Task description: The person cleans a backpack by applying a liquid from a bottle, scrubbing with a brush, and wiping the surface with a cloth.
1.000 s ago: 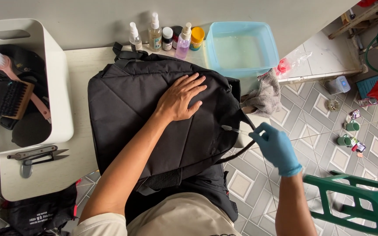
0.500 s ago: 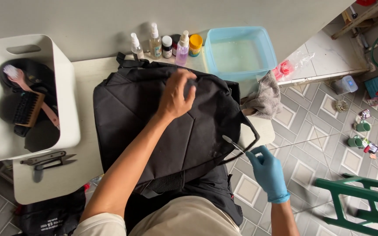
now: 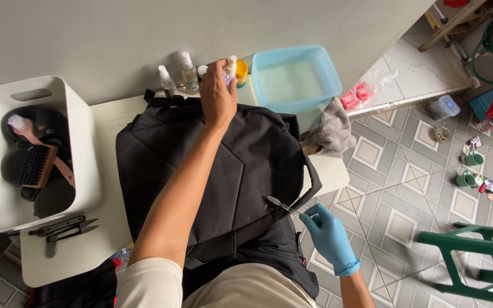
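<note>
A big black backpack (image 3: 223, 165) lies flat on the white table (image 3: 81, 256) in the middle of the frame, and it covers most of the table. At the left side of the frame sits a white bin (image 3: 81, 142) with brushes (image 3: 36, 165) inside it. At the top of the frame, right of the middle, is a light blue tub (image 3: 296, 80) with water in it, and a grey cloth (image 3: 332, 132) hangs just below the tub, beside the backpack. The person's left hand (image 3: 218, 94) has no glove and reaches over the backpack to the top middle of the frame. Its fingers are curled around a small spray bottle (image 3: 230, 67) with a white top, in a row of little bottles (image 3: 178, 77) by the wall. The right hand (image 3: 326, 228) wears a blue glove and is in the lower right of the frame, off the table edge and over the tiled floor (image 3: 406, 188). It is closed around a thin metal tool (image 3: 283, 206), and the tool's tip lies over the backpack's right side. Small black snips (image 3: 64, 229) lie on the table at the lower left.
</note>
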